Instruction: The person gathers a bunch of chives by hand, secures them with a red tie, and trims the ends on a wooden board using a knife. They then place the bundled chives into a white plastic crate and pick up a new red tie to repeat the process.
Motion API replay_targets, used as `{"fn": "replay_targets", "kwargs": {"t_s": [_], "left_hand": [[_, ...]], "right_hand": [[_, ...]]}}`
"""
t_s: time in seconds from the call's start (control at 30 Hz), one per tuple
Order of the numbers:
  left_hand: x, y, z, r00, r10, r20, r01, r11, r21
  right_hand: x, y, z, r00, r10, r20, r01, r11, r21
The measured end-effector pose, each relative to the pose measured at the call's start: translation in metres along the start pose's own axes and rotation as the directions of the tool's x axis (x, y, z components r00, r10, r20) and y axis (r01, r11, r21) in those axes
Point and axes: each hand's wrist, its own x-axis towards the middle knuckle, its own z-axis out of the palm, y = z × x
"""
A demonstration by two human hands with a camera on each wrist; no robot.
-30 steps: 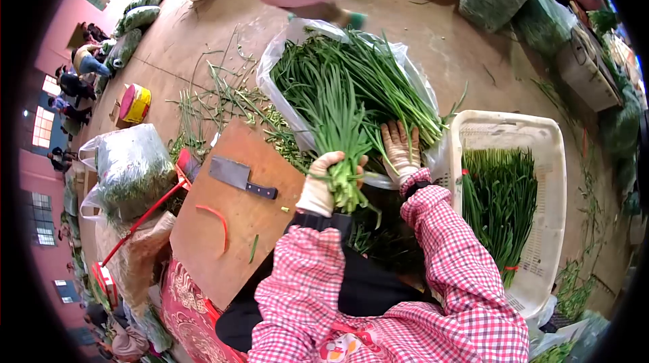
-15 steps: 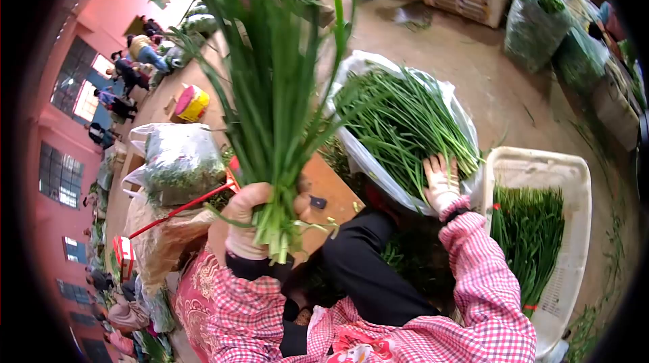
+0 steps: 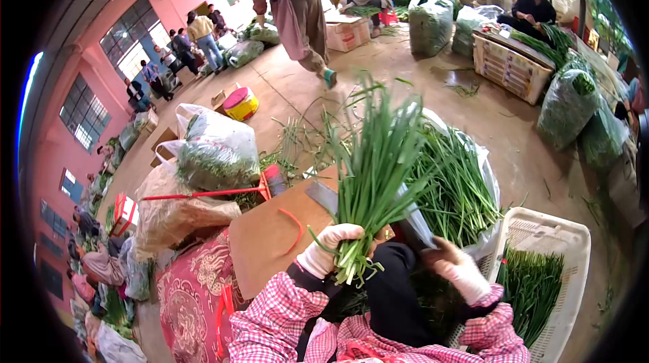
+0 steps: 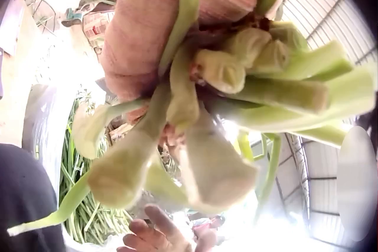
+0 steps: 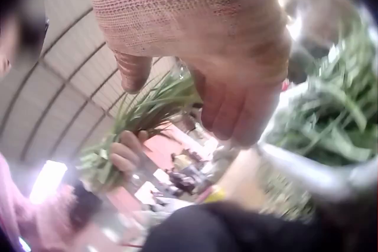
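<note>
My left hand point(image 3: 326, 249) grips a bunch of garlic chives point(image 3: 378, 174) around its lower stems, leaves fanned upward. In the left wrist view the pale stem ends point(image 4: 218, 175) stick out beneath the gloved fingers point(image 4: 142, 33). To its right, my right hand point(image 3: 460, 270) hovers beside the white plastic bag point(image 3: 488, 167) with loose chives point(image 3: 453, 194) in it. Nothing shows in that hand; in the right wrist view its fingers point(image 5: 251, 116) reach downward, thumb apart. Behind the held bunch lies a cleaver point(image 3: 320, 197) on the brown board point(image 3: 260, 245), partly hidden.
A white plastic crate point(image 3: 574, 255) with chive bundles point(image 3: 531, 282) stands at the right. A red strip point(image 3: 292, 228) is on the board. Left of it are a stuffed plastic bag point(image 3: 220, 150) and a red-handled tool point(image 3: 203, 195). A person point(image 3: 297, 11) walks ahead.
The left hand has raised the bunch off the bag, up close to the head, then lowered it over the board's right edge. The right hand has lifted off the bagged chives. The head view has tilted up.
</note>
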Motion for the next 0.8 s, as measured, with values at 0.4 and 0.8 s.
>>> {"fn": "replay_targets", "kwargs": {"t_s": [0.4, 0.8], "left_hand": [[-0.099, -0.067, -0.055, 0.98, -0.199, 0.019, 0.188, 0.948, 0.256], [-0.118, -0.013, -0.078, 0.885, 0.462, -0.057, -0.382, 0.791, 0.478]], "right_hand": [[0.083, 0.03, 0.157, 0.925, -0.202, 0.322, -0.073, 0.736, 0.673], [0.124, -0.004, 0.219, 0.96, -0.117, 0.254, 0.059, 0.973, 0.225]]}}
